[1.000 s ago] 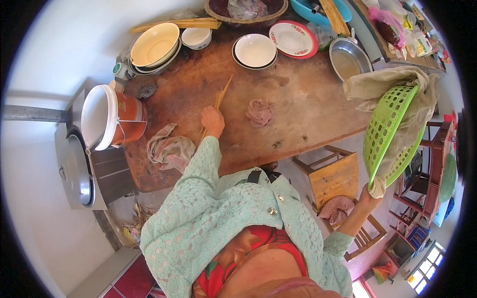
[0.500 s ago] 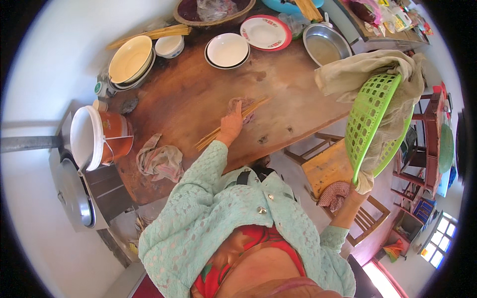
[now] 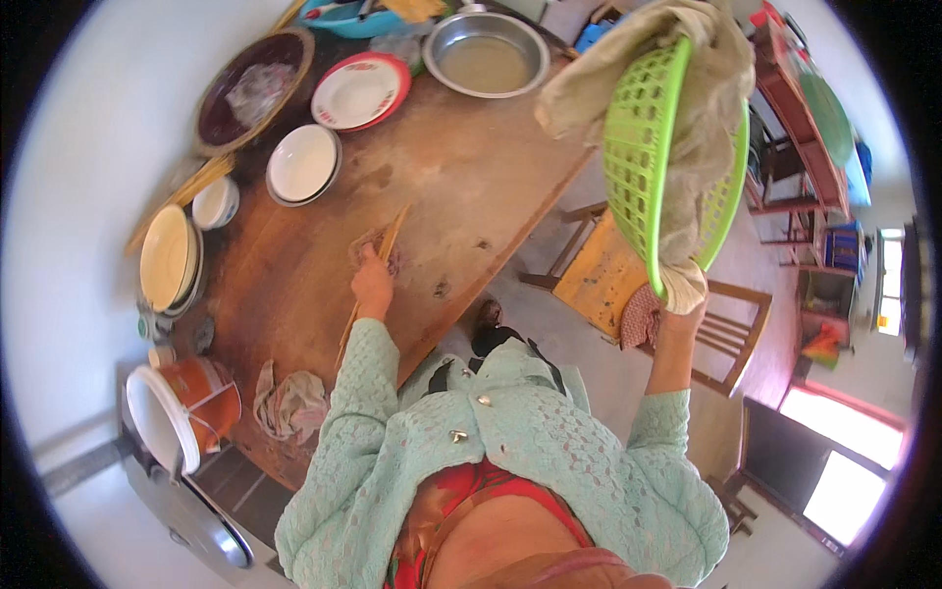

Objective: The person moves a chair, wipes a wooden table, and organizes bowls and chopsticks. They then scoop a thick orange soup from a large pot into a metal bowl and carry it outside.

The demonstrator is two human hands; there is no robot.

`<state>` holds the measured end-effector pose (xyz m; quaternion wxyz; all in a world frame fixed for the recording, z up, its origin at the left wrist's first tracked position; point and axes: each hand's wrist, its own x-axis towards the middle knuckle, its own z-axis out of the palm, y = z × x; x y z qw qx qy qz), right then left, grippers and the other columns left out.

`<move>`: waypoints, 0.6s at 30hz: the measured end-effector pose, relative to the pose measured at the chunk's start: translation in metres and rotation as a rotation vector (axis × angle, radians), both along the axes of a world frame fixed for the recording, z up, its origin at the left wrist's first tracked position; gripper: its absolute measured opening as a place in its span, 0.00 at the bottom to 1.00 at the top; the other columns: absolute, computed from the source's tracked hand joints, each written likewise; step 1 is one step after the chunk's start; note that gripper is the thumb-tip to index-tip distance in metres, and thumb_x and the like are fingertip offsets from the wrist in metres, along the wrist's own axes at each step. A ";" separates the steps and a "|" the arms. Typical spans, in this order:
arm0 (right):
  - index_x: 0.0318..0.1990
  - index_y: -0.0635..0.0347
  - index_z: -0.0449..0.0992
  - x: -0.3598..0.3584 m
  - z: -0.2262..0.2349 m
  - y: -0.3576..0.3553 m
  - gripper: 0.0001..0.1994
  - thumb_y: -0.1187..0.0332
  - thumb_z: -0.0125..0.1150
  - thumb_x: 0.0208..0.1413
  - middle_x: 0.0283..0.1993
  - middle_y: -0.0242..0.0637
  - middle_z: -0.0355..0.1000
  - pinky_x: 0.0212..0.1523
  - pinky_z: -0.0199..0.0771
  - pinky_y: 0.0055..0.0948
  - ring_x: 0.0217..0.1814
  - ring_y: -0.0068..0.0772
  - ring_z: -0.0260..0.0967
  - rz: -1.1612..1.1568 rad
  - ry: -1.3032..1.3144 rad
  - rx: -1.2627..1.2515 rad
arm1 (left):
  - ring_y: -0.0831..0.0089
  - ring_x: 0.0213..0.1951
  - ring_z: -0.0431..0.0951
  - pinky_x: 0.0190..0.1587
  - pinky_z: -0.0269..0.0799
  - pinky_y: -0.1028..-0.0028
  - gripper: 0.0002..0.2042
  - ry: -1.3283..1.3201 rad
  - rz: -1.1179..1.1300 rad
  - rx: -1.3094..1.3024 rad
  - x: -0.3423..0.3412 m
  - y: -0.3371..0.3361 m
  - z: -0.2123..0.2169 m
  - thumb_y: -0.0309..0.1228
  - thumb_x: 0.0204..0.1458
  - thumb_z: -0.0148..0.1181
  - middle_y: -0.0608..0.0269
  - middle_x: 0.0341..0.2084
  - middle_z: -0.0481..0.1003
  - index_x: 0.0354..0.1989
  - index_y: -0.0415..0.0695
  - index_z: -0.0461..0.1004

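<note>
We see a green basket [image 3: 655, 147] held up high at the right, off the table [image 3: 461, 196], tilted on its side, and a beige cloth [image 3: 702, 108] is draped over it and hangs down behind. The right hand [image 3: 679, 312] grips the basket at its lower rim, with the forearm raised straight up.

On the table, the steel basin [image 3: 488, 54] holds some cloudy water. The red-rimmed plate [image 3: 360, 90] and the white bowl [image 3: 304, 163] look empty. The dark round tray [image 3: 253, 90] holds a crumpled plastic piece. At the left edge stands a stack of cream plates [image 3: 169, 259], and lower an orange pot [image 3: 191, 404] lies beside a rag [image 3: 291, 402].

The left hand [image 3: 372, 285] is closed around chopsticks [image 3: 374, 275], which lie across the table, and it rests on a small rag [image 3: 378, 247]. The left arm is stretched forward over the table edge.
</note>
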<state>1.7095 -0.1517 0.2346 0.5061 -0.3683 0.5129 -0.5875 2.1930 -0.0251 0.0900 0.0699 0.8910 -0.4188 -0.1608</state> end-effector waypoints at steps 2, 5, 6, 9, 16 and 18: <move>0.42 0.75 0.67 0.005 0.012 0.004 0.14 0.71 0.42 0.56 0.41 0.52 0.69 0.45 0.75 0.43 0.41 0.47 0.70 0.024 -0.414 -0.017 | 0.49 0.32 0.77 0.34 0.72 0.56 0.22 -0.020 -0.028 0.006 0.001 0.000 0.002 0.33 0.50 0.55 0.47 0.30 0.75 0.51 0.44 0.54; 0.43 0.75 0.67 0.002 0.018 0.013 0.15 0.70 0.40 0.57 0.41 0.52 0.69 0.45 0.74 0.43 0.42 0.47 0.70 -0.091 -0.388 -0.009 | 0.48 0.33 0.77 0.34 0.72 0.55 0.24 -0.011 -0.057 0.063 0.004 -0.003 0.008 0.31 0.48 0.57 0.46 0.31 0.75 0.52 0.43 0.53; 0.45 0.75 0.66 -0.001 0.025 0.016 0.15 0.70 0.39 0.57 0.42 0.51 0.69 0.45 0.74 0.42 0.42 0.45 0.70 -0.018 -0.371 0.013 | 0.48 0.33 0.77 0.34 0.72 0.55 0.25 -0.007 -0.066 0.067 0.005 -0.005 0.008 0.31 0.48 0.57 0.46 0.31 0.75 0.51 0.43 0.52; 0.47 0.75 0.64 -0.043 0.014 0.031 0.16 0.70 0.39 0.58 0.42 0.50 0.69 0.45 0.75 0.40 0.42 0.44 0.70 0.006 -0.196 -0.112 | 0.49 0.33 0.77 0.33 0.72 0.55 0.26 -0.013 -0.093 0.056 0.001 -0.008 0.009 0.32 0.49 0.56 0.46 0.30 0.75 0.55 0.44 0.51; 0.41 0.71 0.67 -0.026 0.111 0.070 0.09 0.75 0.47 0.55 0.39 0.47 0.71 0.38 0.81 0.31 0.38 0.39 0.74 -0.203 -0.491 -0.155 | 0.48 0.35 0.76 0.36 0.71 0.55 0.25 0.008 -0.080 0.016 0.004 0.004 0.001 0.32 0.50 0.56 0.45 0.32 0.75 0.55 0.44 0.52; 0.42 0.71 0.67 -0.063 0.119 0.085 0.10 0.74 0.46 0.56 0.41 0.48 0.71 0.37 0.81 0.33 0.39 0.40 0.73 -0.216 -0.534 -0.184 | 0.48 0.37 0.76 0.38 0.71 0.54 0.25 0.027 -0.080 -0.049 0.002 0.003 -0.006 0.32 0.51 0.54 0.47 0.32 0.75 0.55 0.45 0.51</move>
